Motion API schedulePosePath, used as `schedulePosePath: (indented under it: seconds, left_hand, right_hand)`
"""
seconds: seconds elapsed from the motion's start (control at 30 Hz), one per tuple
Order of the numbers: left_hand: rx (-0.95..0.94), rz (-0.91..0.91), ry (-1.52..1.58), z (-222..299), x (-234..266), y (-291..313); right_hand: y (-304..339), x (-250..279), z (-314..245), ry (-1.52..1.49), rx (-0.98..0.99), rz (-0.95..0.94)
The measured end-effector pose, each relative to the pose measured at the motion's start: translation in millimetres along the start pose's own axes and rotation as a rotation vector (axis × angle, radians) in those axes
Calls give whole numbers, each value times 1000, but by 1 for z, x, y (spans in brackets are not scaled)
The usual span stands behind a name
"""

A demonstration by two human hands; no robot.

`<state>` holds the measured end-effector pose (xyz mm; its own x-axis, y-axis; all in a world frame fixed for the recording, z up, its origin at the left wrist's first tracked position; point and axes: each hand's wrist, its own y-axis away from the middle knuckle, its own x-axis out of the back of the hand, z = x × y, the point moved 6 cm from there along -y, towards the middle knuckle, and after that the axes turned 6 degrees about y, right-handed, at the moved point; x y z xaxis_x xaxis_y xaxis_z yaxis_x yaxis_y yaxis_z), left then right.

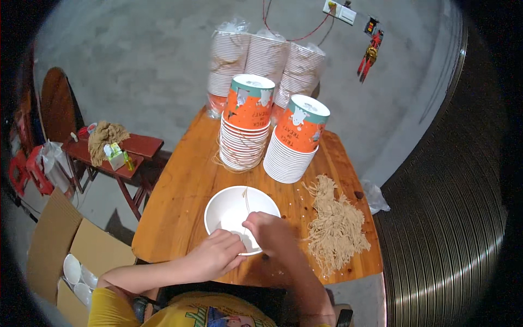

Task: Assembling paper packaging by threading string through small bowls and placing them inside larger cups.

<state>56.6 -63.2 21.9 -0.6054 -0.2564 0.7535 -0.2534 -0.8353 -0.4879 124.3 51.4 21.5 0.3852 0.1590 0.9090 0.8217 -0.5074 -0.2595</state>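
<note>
In front of me on the wooden table, a white paper bucket [222, 206] has its open mouth facing up. My left hand [220, 252] is closed over its near left rim, fingertips on the inner wall. Just inside the near right rim is my right hand [268, 233], closed in a pinch. A thin tan string [246, 200] runs from the far inner wall down to the right hand's fingers. Those fingertips are partly hidden. To the right of the bucket lies a loose pile of tan strings [339, 229].
Two stacks of upside-down orange paper buckets [249, 109] [299, 128] stand behind the bucket, the left one draped with strings. Plastic-wrapped bucket stacks [266, 57] are at the back. A cardboard box [101, 240] holds white buckets at lower left. A red bench [143, 146] carries cloth.
</note>
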Motion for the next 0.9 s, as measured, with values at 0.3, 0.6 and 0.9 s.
schedulePosePath:
  seconds: [0.3, 0.6, 0.9]
  left_hand:
    - [-66, 22, 47, -23, 31, -9]
    - [510, -233, 866, -94, 75, -62]
    - [255, 455, 1248, -173, 181, -120]
  right_hand:
    - [9, 29, 24, -269, 135, 329]
    - [12, -44, 82, -759, -221, -272]
    - [-120, 6, 80, -1720, -51, 160]
